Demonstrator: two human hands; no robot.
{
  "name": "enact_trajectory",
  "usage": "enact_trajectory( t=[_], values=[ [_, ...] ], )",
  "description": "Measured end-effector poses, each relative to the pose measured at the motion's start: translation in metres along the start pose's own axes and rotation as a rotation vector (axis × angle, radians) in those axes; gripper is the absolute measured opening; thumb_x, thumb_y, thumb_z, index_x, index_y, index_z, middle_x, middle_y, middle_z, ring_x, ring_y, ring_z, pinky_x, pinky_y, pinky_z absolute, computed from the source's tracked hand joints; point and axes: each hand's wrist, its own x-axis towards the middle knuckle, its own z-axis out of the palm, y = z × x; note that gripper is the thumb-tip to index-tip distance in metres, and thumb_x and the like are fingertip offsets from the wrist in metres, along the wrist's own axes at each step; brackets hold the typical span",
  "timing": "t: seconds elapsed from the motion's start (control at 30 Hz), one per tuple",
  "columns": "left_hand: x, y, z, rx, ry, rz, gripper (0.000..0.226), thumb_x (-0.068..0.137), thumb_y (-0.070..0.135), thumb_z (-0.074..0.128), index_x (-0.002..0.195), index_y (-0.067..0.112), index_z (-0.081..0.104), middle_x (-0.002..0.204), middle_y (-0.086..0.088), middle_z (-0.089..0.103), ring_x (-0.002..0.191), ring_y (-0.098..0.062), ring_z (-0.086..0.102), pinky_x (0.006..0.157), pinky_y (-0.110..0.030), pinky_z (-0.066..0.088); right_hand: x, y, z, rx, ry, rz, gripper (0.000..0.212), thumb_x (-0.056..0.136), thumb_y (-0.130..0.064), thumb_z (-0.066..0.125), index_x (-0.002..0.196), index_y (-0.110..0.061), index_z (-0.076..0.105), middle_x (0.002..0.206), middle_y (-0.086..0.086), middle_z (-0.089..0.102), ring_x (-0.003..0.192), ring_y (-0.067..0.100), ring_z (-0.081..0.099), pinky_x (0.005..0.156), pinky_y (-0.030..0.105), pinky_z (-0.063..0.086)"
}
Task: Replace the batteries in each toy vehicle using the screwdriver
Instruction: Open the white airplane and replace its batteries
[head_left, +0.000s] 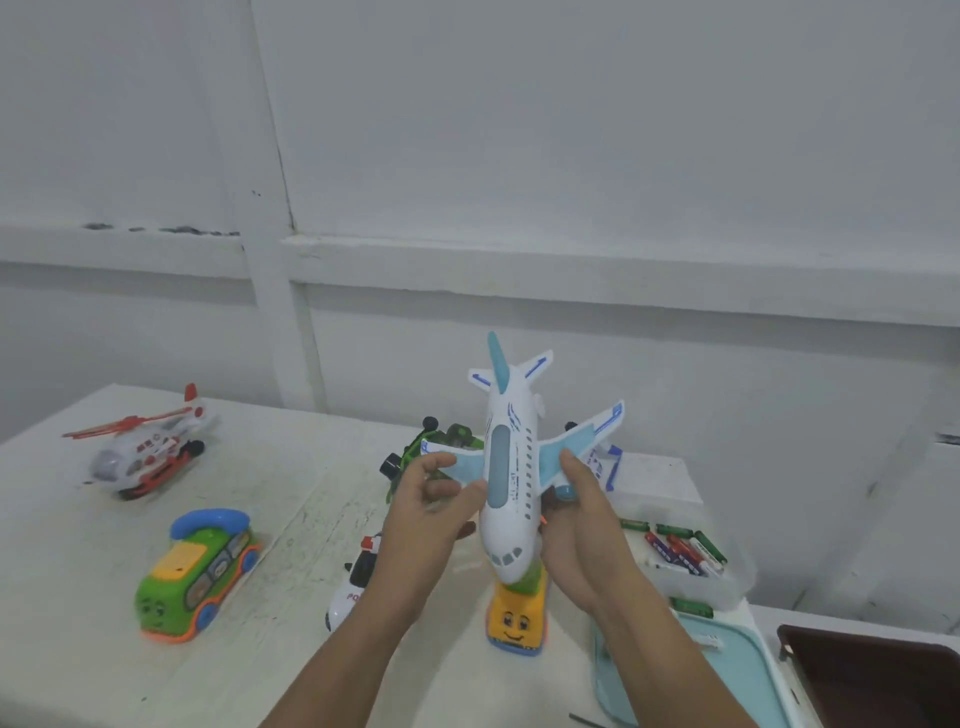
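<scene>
Both my hands are up over the surface (270, 499), holding the toy airplane (511, 483) in the air, nose toward me and tail pointing away and up. My left hand (423, 512) has its grip on the left side of the fuselage, thumb against the body just under the wing root, the other fingers loosely curled and partly spread. My right hand (582, 525) has its grip closed around the right side, fingers reaching up behind the right wing. Plane upright, top side toward me.

On the surface below:
- yellow toy truck (515, 621) with a smiling face, directly under the plane's nose
- white police car (353, 584), partly hidden behind my left forearm
- green toy vehicle (415, 449) behind my left hand, mostly blocked
- green and orange bus-shaped phone toy (200, 574), well to the left
- red and white helicopter (150, 447), far left, near the back

Right of my arms: a clear plastic container (727, 582) with loose batteries (680, 551) in it, green ones and red-blue ones. One green battery lies just outside its front wall. A light blue lid (748, 670) sits in front of that.

Screwdriver: cannot pick it out.
</scene>
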Motion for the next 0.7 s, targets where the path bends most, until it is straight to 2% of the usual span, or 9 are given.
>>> enact_trajectory(
  t=[0.03, 0.1, 0.17, 0.2, 0.3, 0.43, 0.5, 0.6, 0.7],
  values=[
    [0.008, 0.003, -0.008, 0.0, -0.008, -0.014, 0.051, 0.063, 0.043, 0.082, 0.108, 0.031, 0.061, 0.096, -0.013, 0.062, 0.093, -0.028, 0.068, 0.086, -0.045, 0.059, 0.005, 0.001, 0.008, 0.001, -0.006, 0.006, 0.055, 0.085, -0.043, 0.052, 0.133, -0.014, 0.055, 0.125, 0.016, 0.064, 0.123, 0.035, 0.054, 0.105, 0.047, 0.042],
    [0.023, 0.009, -0.024, -0.009, -0.045, -0.04, 0.05, 0.073, 0.038, 0.082, 0.116, 0.034, 0.058, 0.098, -0.013, 0.065, 0.093, -0.026, 0.07, 0.086, -0.043, 0.059, 0.019, 0.007, 0.024, 0.031, -0.005, 0.029, 0.056, 0.085, -0.044, 0.052, 0.131, -0.011, 0.057, 0.125, 0.017, 0.063, 0.123, 0.033, 0.055, 0.108, 0.047, 0.038],
    [0.04, 0.017, -0.042, -0.061, -0.083, -0.056, 0.042, 0.088, 0.021, 0.073, 0.123, 0.032, 0.054, 0.1, -0.013, 0.068, 0.08, -0.019, 0.072, 0.071, -0.032, 0.061, 0.036, 0.015, 0.043, 0.051, -0.003, 0.055, 0.054, 0.087, -0.043, 0.053, 0.129, -0.009, 0.058, 0.125, 0.019, 0.063, 0.122, 0.033, 0.055, 0.111, 0.047, 0.035],
    [0.05, 0.02, -0.054, -0.079, -0.092, -0.063, 0.041, 0.09, 0.017, 0.07, 0.125, 0.03, 0.054, 0.102, -0.014, 0.068, 0.076, -0.017, 0.072, 0.064, -0.028, 0.059, 0.044, 0.019, 0.054, 0.052, -0.008, 0.066, 0.049, 0.09, -0.041, 0.051, 0.125, -0.008, 0.061, 0.119, 0.018, 0.066, 0.115, 0.031, 0.059, 0.109, 0.045, 0.038],
    [0.085, 0.029, -0.099, -0.075, -0.107, -0.101, 0.043, 0.089, 0.016, 0.07, 0.129, 0.025, 0.057, 0.108, -0.016, 0.062, 0.078, -0.018, 0.071, 0.061, -0.028, 0.056, 0.073, 0.036, 0.089, 0.037, -0.014, 0.102, 0.038, 0.097, -0.034, 0.046, 0.113, -0.006, 0.066, 0.1, 0.014, 0.071, 0.092, 0.027, 0.064, 0.097, 0.043, 0.045],
    [0.137, 0.04, -0.164, -0.043, -0.119, -0.147, 0.041, 0.087, 0.013, 0.072, 0.123, 0.026, 0.061, 0.127, -0.025, 0.058, 0.08, -0.02, 0.073, 0.066, -0.036, 0.057, 0.12, 0.066, 0.138, -0.021, 0.054, 0.144, 0.034, 0.095, -0.027, 0.054, 0.123, -0.008, 0.06, 0.111, 0.017, 0.064, 0.099, 0.032, 0.06, 0.091, 0.049, 0.048],
    [0.159, 0.041, -0.192, -0.023, -0.125, -0.173, 0.041, 0.086, 0.013, 0.074, 0.123, 0.025, 0.062, 0.131, -0.023, 0.058, 0.078, -0.02, 0.072, 0.066, -0.035, 0.057, 0.142, 0.081, 0.158, -0.056, 0.073, 0.172, 0.025, 0.093, -0.022, 0.057, 0.115, -0.01, 0.062, 0.111, 0.015, 0.06, 0.095, 0.031, 0.061, 0.086, 0.048, 0.051],
    [0.189, 0.036, -0.233, 0.031, -0.132, -0.232, 0.042, 0.086, 0.013, 0.073, 0.125, 0.025, 0.061, 0.123, -0.015, 0.065, 0.078, -0.02, 0.072, 0.068, -0.037, 0.057, 0.167, 0.107, 0.187, -0.107, 0.108, 0.262, 0.011, 0.091, -0.015, 0.06, 0.101, -0.012, 0.061, 0.103, 0.014, 0.06, 0.086, 0.029, 0.063, 0.081, 0.045, 0.053],
    [0.21, 0.021, -0.265, 0.059, -0.137, -0.307, 0.041, 0.086, 0.012, 0.073, 0.124, 0.024, 0.061, 0.109, -0.008, 0.071, 0.078, -0.021, 0.072, 0.069, -0.037, 0.056, 0.187, 0.136, 0.205, -0.142, 0.171, 0.364, 0.017, 0.086, -0.013, 0.066, 0.102, -0.012, 0.061, 0.097, 0.014, 0.061, 0.082, 0.028, 0.064, 0.07, 0.039, 0.054]
  ],
)
